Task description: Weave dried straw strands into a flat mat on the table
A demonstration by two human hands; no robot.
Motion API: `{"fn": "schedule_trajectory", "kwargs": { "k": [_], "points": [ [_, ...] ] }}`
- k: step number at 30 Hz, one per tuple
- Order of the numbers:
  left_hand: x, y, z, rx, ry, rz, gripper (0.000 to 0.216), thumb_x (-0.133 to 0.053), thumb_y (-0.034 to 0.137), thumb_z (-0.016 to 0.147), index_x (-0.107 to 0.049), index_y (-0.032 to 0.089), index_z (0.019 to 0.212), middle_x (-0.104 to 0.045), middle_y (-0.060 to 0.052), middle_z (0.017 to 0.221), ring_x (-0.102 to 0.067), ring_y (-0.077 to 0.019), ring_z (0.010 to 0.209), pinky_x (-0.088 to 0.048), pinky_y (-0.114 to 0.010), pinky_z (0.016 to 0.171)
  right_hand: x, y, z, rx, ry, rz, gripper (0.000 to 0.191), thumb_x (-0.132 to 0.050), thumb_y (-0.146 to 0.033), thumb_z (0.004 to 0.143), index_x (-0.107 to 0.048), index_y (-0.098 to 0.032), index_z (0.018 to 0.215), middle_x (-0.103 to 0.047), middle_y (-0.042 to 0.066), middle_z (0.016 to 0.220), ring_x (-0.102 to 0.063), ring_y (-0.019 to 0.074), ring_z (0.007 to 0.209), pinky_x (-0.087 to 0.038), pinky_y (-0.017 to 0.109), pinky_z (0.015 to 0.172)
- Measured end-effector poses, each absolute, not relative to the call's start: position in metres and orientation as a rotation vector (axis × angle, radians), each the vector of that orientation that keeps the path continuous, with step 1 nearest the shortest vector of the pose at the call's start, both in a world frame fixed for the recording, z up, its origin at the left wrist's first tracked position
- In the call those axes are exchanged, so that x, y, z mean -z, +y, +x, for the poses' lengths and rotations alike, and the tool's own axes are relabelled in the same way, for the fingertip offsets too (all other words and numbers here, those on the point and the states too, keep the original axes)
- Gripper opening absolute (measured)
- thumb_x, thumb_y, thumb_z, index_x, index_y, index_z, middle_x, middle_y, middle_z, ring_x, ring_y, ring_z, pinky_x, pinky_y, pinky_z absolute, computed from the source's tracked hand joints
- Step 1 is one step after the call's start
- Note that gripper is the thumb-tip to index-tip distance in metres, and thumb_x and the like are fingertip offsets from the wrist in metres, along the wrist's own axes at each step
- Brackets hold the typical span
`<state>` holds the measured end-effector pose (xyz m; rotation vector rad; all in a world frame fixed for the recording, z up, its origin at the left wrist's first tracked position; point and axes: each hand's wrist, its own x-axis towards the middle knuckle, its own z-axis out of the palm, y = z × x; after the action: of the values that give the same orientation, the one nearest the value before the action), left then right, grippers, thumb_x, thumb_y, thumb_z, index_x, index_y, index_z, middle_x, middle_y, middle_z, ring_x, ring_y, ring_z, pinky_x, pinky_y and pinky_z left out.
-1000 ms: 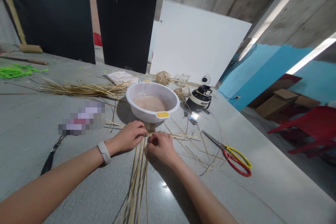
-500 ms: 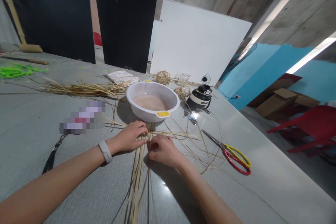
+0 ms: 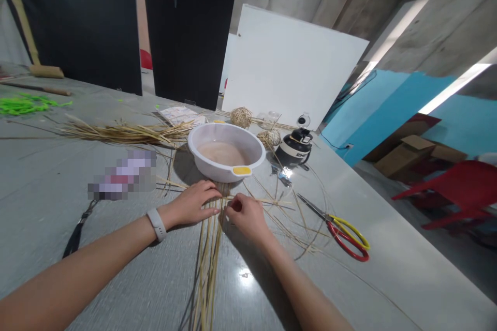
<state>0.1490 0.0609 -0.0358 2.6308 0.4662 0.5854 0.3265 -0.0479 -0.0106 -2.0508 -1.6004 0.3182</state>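
A band of long, thin bamboo strips [image 3: 208, 269] runs from below the basin toward the table's near edge, crossed by a few sideways strips [image 3: 277, 201]. Over the crossing, my left hand [image 3: 196, 202] bears down on the lengthwise strips, its fingers bent and its thumb on them. Just right of it, my right hand [image 3: 247, 215] is closed in a pinch at the crossing, thumb against forefinger. The strip ends between those fingertips are largely hidden. Directly beyond both hands stands a white basin [image 3: 200, 163] with yellow handles and water [image 3: 225, 153] in it.
Scissors [image 3: 337, 227] with red and yellow handles lie to the right, near loose strips [image 3: 303, 240]. A black jug [image 3: 293, 147] and woven balls [image 3: 240, 117] stand behind. Leftward are a strip bundle [image 3: 128, 132], a blurred object with a strap [image 3: 77, 230] and green pieces [image 3: 25, 104].
My right hand has shifted slightly right and up, its fingers more tightly pinched. The lengthwise strips lie a little differently. My left hand has stayed nearly in place.
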Motion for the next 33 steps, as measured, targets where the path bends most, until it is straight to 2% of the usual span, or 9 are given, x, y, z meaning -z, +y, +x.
{"fn": "schedule_trajectory", "kwargs": {
  "k": [5,11,18,25,33],
  "points": [
    [0.034,0.059,0.149,-0.584,0.453,2.644,0.035,-0.068,0.033,0.091,-0.066,0.016,0.121,-0.062,-0.012,0.118,-0.057,-0.0277,0.111,-0.048,-0.043,0.097,0.012,-0.048,0.321,-0.284,-1.629,-2.08,0.008,-0.065,-0.02,0.076,-0.061,-0.019,0.069,-0.069,0.003,0.073,-0.06,0.0199,0.077,-0.03,0.035,0.08],
    [0.033,0.058,0.148,-0.578,0.445,2.658,0.033,-0.067,0.033,0.091,-0.067,0.018,0.121,-0.062,-0.012,0.119,-0.057,-0.0275,0.111,-0.048,-0.044,0.098,0.012,-0.047,0.319,-0.277,-1.653,-2.104,0.007,-0.066,-0.023,0.077,-0.062,-0.019,0.073,-0.07,0.003,0.076,-0.06,0.0217,0.082,-0.028,0.035,0.081],
    [0.037,0.056,0.151,-0.586,0.494,2.676,0.037,-0.068,0.035,0.09,-0.067,0.016,0.121,-0.06,-0.014,0.122,-0.055,-0.0293,0.114,-0.047,-0.046,0.1,0.006,-0.048,0.322,-0.348,-1.613,-2.151,0.007,-0.065,-0.018,0.077,-0.062,-0.019,0.07,-0.071,0.004,0.075,-0.059,0.0204,0.077,-0.028,0.034,0.079],
    [0.037,0.058,0.151,-0.583,0.482,2.651,0.039,-0.07,0.033,0.086,-0.068,0.016,0.121,-0.06,-0.014,0.123,-0.056,-0.0293,0.116,-0.047,-0.045,0.102,0.008,-0.048,0.315,-0.284,-1.59,-2.182,0.014,-0.068,-0.029,0.079,-0.065,-0.018,0.071,-0.073,0.005,0.077,-0.062,0.0218,0.083,-0.028,0.035,0.081],
    [0.037,0.056,0.151,-0.591,0.5,2.657,0.041,-0.07,0.032,0.086,-0.067,0.017,0.124,-0.06,-0.014,0.125,-0.055,-0.0295,0.117,-0.047,-0.046,0.103,0.011,-0.047,0.317,-0.273,-1.616,-2.186,0.011,-0.068,-0.028,0.079,-0.067,-0.018,0.075,-0.073,0.005,0.08,-0.063,0.0224,0.085,-0.029,0.036,0.082]
  ]
}}
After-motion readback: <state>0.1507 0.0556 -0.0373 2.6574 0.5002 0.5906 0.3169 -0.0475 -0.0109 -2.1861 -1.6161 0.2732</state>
